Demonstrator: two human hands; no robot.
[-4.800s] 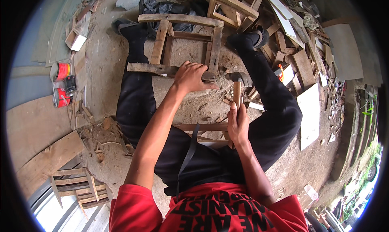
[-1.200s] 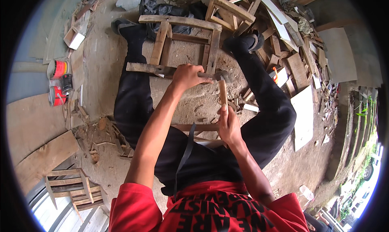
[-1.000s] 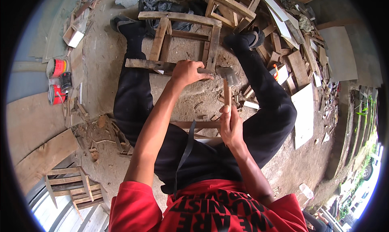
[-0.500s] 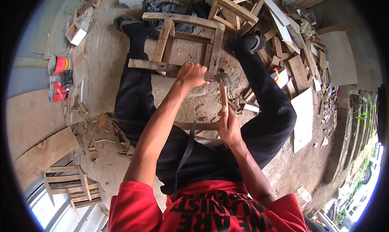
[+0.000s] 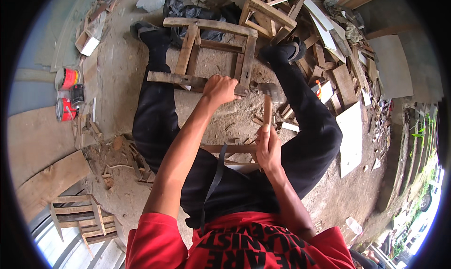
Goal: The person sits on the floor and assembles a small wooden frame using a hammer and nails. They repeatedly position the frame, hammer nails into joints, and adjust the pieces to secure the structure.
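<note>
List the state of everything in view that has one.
Left hand: closed around the wooden frame's near rail
Right hand: closed around the hammer's handle
Wooden-handled hammer: held, head blurred, apart from the rail
Wooden frame: assembled, gripped at its near rail
Black plastic bag: crumpled
Three cans: grouped together
White board: lying flat
Scrap wood: heaped loosely

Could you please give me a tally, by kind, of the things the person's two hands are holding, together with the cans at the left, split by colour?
Hammer: 1
Wooden frame: 1
Red cans: 2
Black can: 1
Total: 5
</note>
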